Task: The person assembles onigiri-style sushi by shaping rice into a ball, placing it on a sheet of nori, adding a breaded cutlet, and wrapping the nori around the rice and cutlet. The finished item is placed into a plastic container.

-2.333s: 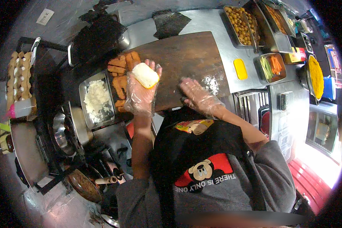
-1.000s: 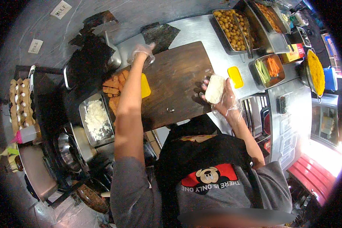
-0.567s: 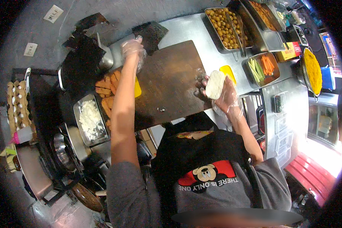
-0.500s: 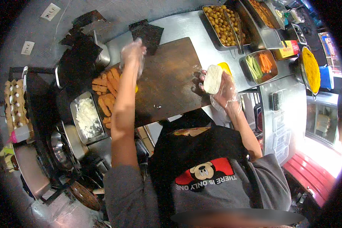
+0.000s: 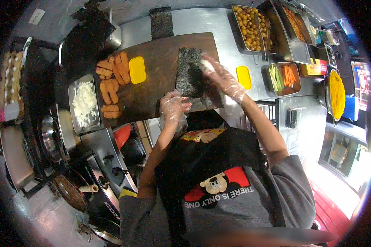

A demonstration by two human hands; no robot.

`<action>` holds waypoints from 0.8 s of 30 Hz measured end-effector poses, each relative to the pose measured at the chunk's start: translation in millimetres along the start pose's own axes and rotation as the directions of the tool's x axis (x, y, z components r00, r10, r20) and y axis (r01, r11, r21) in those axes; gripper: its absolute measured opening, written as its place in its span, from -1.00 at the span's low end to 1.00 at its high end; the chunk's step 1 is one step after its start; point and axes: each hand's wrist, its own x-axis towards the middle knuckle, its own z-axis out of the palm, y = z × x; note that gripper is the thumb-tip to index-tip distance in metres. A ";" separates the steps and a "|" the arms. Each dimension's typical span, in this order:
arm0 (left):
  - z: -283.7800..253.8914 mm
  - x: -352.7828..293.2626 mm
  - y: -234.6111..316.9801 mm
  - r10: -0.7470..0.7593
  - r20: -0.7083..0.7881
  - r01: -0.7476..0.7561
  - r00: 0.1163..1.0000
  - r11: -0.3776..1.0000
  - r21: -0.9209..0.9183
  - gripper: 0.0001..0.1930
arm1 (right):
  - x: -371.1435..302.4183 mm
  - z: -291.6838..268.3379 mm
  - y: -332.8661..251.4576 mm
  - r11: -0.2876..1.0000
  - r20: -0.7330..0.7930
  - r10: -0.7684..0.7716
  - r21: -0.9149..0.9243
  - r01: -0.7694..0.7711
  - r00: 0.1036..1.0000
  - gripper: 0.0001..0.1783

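Observation:
A dark seaweed sheet [image 5: 189, 68] lies on the brown cutting board [image 5: 160, 49], toward its right side. My left hand [image 5: 173, 109], in a clear plastic glove, is at the sheet's near left corner with curled fingers that seem to pinch its edge. Over the sheet's right side, my gloved right hand [image 5: 224, 80] is palm down. White rice [image 5: 207, 65] shows at its fingers; the hand hides the rest of it. Breaded fried pieces [image 5: 109, 88] and a yellow rectangular piece [image 5: 137, 70] that looks like a lid or mould lie at the board's left.
Behind the board lies more seaweed [image 5: 161, 22]. To the left stands a metal tray of chopped white food [image 5: 84, 103]. On the right are another yellow piece [image 5: 243, 78], a vegetable-stick tray [image 5: 282, 78], a tray of small round brown food [image 5: 249, 31] and a yellow-filled bowl [image 5: 337, 94].
My left hand has come back from the far seaweed to the board's near side, and a sheet now lies there. My right hand has turned palm down and moved left over it with the rice.

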 end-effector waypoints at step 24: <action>13.6 -2.2 75.1 0.358 0.516 -0.572 0.778 0.062 0.818 -0.27 | -39.9 7.6 11.4 0.957 -0.101 0.120 -0.251 -0.143 0.988 -0.62</action>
